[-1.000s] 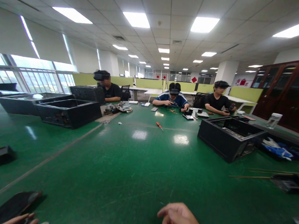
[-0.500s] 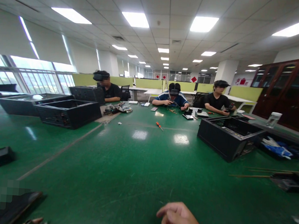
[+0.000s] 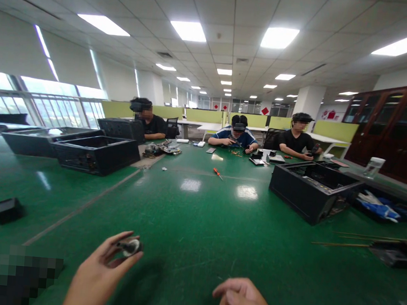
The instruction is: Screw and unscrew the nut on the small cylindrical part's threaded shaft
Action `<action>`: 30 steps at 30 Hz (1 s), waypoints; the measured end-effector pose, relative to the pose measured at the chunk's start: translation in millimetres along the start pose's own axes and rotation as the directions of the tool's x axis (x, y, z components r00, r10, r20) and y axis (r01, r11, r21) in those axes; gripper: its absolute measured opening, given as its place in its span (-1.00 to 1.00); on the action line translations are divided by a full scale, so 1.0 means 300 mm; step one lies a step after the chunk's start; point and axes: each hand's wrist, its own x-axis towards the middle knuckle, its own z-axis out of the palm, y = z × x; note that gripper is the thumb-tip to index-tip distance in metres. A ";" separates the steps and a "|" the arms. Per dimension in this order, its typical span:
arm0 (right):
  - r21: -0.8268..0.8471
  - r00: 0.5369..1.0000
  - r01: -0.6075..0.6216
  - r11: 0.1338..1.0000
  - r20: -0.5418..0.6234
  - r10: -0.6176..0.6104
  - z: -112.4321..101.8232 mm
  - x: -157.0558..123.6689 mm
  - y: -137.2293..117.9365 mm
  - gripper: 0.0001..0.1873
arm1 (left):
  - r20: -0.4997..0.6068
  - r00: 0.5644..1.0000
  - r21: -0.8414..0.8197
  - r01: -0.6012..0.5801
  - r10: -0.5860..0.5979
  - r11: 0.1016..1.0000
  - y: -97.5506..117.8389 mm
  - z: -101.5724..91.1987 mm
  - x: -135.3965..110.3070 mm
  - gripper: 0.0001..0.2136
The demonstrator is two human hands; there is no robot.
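Observation:
My left hand (image 3: 101,264) is raised above the green table (image 3: 184,221). Between its thumb and fingers it grips a small round part (image 3: 131,247) with a whitish rim and a dark middle; its exact kind is unclear. At the bottom edge, right of centre, my right hand (image 3: 243,301) is closed with curled fingers. Whatever those fingers may hold is hidden. A dark flat object (image 3: 20,279), partly blurred out, lies at lower left. Further up the table an orange screwdriver (image 3: 218,173) lies apart from both hands.
Black computer cases stand at left (image 3: 94,155) and right (image 3: 302,193). A small black box (image 3: 7,211) sits far left. Thin sticks (image 3: 344,244) reach over a dark tray (image 3: 398,255) at right. Several people work along the far side, among loose parts (image 3: 163,148).
My left hand has come up from the lower left corner toward the middle, bringing the small round part with it. My right hand stays nearly where it was.

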 end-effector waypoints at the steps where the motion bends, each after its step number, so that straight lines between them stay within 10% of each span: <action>1: 0.000 1.000 0.008 1.000 -0.001 -0.008 -0.001 0.000 -0.002 -0.33 | 0.075 0.997 -0.087 0.039 -0.032 0.995 0.037 0.062 -0.005 -0.46; 6: -0.131 0.960 0.194 0.972 -0.177 -0.215 -0.002 -0.013 -0.055 -0.37 | 0.406 0.912 -0.281 0.064 0.058 0.957 0.159 0.349 -0.103 -0.68; 10: -0.298 0.904 0.246 0.922 -0.272 -0.329 0.000 -0.023 -0.103 -0.40 | 0.482 0.857 -0.251 -0.064 0.182 0.966 0.131 0.454 -0.190 -0.72; 16: -0.461 0.892 0.193 0.866 -0.286 -0.351 0.020 -0.016 -0.087 -0.34 | 0.486 0.797 -0.136 -0.337 0.359 0.932 0.062 0.464 -0.215 -0.69; 30: -0.644 0.910 0.037 0.764 -0.294 -0.292 0.046 -0.036 -0.122 -0.68 | 0.491 0.748 -0.213 -0.393 0.446 0.894 0.075 0.457 -0.229 -0.70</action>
